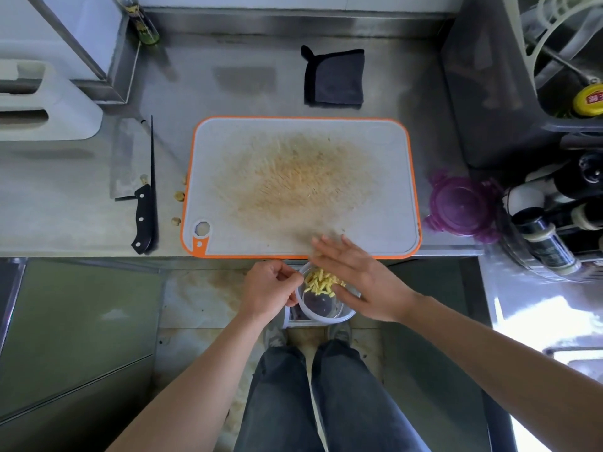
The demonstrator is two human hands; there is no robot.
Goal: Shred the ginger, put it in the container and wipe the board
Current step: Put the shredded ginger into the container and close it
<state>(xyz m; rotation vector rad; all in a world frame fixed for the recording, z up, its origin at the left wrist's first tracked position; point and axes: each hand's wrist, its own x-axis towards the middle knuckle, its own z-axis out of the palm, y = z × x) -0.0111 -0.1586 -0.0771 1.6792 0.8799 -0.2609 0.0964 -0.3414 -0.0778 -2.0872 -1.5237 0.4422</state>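
Brushing ginger shreds [321, 284] into a clear container [323, 309] below the worktop [65, 210] edge.
Gripping its rim with the left hand [267, 288], sweeping with the flat right hand [357, 282]; could scatter shreds on the floor [195, 305] if tilted or overshot. Beyond, stained cutting board [303, 187] unwiped, dark cloth [334, 76] behind.

orange-rimmed grey board [385, 177], yellow ginger [321, 282], purple lid [461, 205]

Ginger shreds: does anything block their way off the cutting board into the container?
Nothing visible does. The left hand holds the container, mouth open, just below the near edge of the cutting board; the purple lid lies aside on the counter. The flat right hand is over the rim, ginger shreds inside.
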